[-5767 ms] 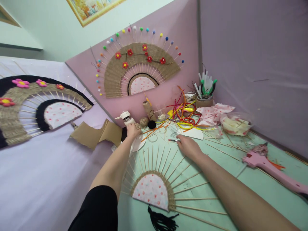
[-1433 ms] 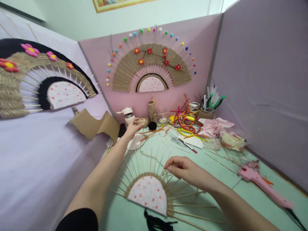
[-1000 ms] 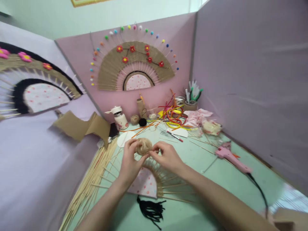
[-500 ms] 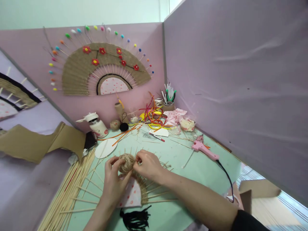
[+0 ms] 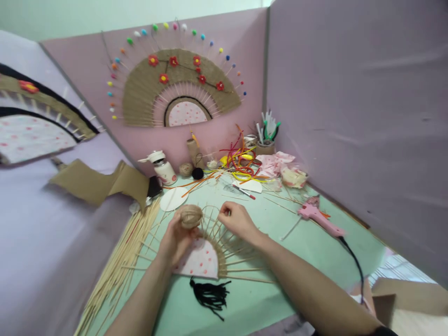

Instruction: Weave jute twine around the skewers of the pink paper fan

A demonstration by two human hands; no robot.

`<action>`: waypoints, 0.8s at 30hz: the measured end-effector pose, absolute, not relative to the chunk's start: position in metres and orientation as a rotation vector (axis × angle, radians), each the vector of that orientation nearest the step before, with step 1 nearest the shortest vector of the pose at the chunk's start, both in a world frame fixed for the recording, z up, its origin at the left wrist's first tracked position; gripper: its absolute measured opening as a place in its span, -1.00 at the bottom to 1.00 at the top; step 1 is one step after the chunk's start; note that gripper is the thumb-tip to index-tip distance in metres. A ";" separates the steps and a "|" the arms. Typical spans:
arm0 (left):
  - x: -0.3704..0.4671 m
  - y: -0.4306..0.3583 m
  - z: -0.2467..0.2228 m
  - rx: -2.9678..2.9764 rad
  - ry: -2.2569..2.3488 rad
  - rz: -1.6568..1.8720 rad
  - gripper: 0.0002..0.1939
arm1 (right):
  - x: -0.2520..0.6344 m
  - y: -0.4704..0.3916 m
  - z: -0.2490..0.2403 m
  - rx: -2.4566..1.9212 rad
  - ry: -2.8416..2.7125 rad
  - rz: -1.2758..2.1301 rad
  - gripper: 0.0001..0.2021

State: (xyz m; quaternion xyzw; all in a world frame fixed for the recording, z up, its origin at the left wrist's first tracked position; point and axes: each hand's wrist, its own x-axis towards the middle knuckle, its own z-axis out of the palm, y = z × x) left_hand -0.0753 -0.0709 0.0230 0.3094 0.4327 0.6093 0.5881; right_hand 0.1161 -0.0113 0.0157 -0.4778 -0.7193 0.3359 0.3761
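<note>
My left hand (image 5: pixel 177 240) is closed round a ball of jute twine (image 5: pixel 191 216), raised over the half-made fan. A loose strand of twine arcs from near the ball to my right hand (image 5: pixel 238 223), whose thumb and forefinger are pinched together on it. Below both hands lies the fan's half-round centre (image 5: pixel 201 263), white with red-pink dots. A woven twine band (image 5: pixel 221 265) edges it, and thin wooden sticks (image 5: pixel 245 269) radiate outward. My left hand covers part of its left side. A black tassel (image 5: pixel 211 295) lies just in front of the fan.
Loose wooden sticks (image 5: pixel 122 261) are heaped at the left. A pink glue gun (image 5: pixel 322 219) with a black cord rests on the right. Behind stand a white bottle (image 5: pixel 164 170), coloured pipe cleaners (image 5: pixel 241 163) and a tool jar (image 5: pixel 265 148). A finished fan (image 5: pixel 140 100) hangs on the partition.
My right hand has moved right, away from the ball, drawing out a strand of twine. My left hand has tilted and holds the ball higher off the fan. The view has shifted left.
</note>
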 end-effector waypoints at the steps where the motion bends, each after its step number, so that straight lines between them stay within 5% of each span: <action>1: -0.078 -0.069 0.024 0.637 0.996 1.408 -0.69 | 0.117 -0.010 0.015 -1.215 -1.832 0.874 -0.92; 9: -0.107 -0.061 0.023 0.489 0.945 1.501 -0.49 | 0.125 -0.008 0.017 -1.169 -1.769 0.911 -0.91; 19: -0.094 -0.074 0.021 0.625 0.828 1.301 -0.63 | 0.121 -0.020 0.022 -1.040 -1.819 0.875 -0.83; 24: -0.082 -0.078 0.015 0.847 0.808 1.241 -0.54 | 0.118 -0.031 0.022 -0.782 -1.987 0.910 -0.81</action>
